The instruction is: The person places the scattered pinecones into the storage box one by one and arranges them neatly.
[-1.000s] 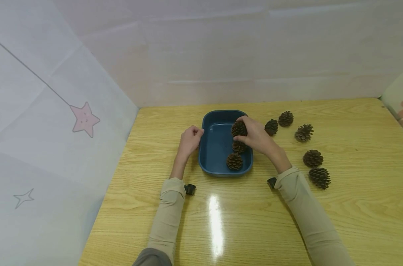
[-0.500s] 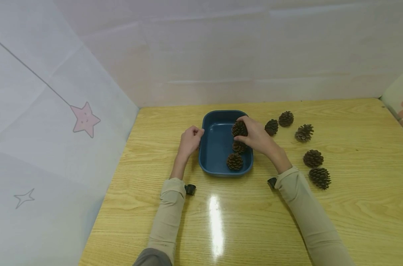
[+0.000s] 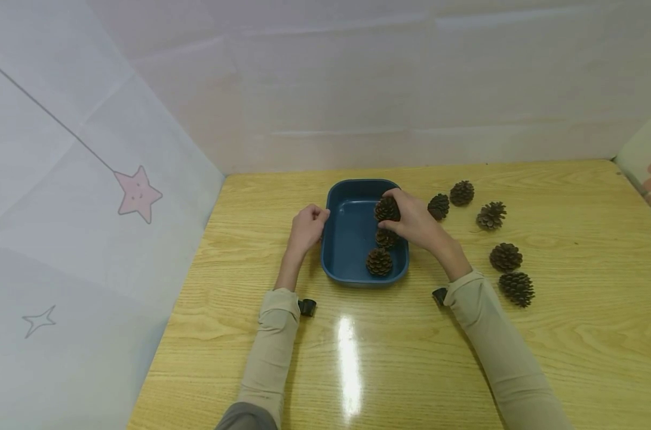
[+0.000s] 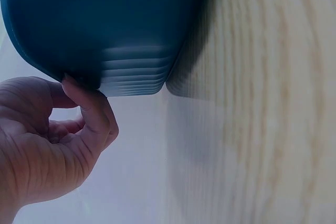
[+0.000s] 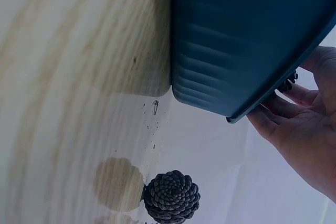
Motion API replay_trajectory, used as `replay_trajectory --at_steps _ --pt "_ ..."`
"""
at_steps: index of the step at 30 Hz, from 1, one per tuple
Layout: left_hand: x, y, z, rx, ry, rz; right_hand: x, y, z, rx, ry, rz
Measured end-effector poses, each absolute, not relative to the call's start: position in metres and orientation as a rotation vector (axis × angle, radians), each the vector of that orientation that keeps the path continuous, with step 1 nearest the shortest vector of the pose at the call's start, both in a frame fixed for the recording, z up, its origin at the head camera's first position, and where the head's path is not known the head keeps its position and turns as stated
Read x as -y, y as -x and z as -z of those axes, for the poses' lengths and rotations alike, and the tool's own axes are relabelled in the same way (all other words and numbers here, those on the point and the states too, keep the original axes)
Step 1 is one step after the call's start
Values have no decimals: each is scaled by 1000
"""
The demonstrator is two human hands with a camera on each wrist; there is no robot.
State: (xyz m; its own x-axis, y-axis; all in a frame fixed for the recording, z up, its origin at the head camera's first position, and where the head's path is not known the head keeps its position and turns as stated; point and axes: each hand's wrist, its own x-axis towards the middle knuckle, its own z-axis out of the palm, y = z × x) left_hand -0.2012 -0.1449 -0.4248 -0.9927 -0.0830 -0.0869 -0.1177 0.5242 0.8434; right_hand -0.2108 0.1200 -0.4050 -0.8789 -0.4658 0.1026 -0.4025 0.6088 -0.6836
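Note:
A dark blue rectangular tub (image 3: 349, 251) stands on the wooden table. At its left rim my left hand (image 3: 307, 228) pinches the edge between thumb and fingers; the left wrist view shows the same hand (image 4: 58, 135) gripping the rim from outside. My right hand (image 3: 415, 222) reaches over the right rim and holds a pinecone (image 3: 386, 209) inside the tub, fingers on its far side and thumb on its near side. Below it, a second pinecone (image 3: 386, 239) is partly covered by the thumb. A third pinecone (image 3: 379, 262) lies in the near right corner.
Several more pinecones lie right of the tub: one (image 3: 438, 206) close by the right wrist, another (image 3: 462, 193) behind it, and others farther right (image 3: 491, 215). Two pinecones sit nearer, one (image 3: 505, 257) just behind the other (image 3: 516, 289). A pale wall covering (image 3: 325, 89) rises behind the table.

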Motion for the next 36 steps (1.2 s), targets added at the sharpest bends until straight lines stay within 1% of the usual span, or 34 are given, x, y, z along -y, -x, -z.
replay_trajectory --at_steps 12,19,36 --pt "143 201 425 -2709 177 -1503 -123 210 405 -2749 724 1125" --pt "142 202 425 -2709 176 -1500 -130 207 398 -2833 702 1129" --pt "144 202 424 -2715 175 -1515 -180 208 389 -2920 559 1168"
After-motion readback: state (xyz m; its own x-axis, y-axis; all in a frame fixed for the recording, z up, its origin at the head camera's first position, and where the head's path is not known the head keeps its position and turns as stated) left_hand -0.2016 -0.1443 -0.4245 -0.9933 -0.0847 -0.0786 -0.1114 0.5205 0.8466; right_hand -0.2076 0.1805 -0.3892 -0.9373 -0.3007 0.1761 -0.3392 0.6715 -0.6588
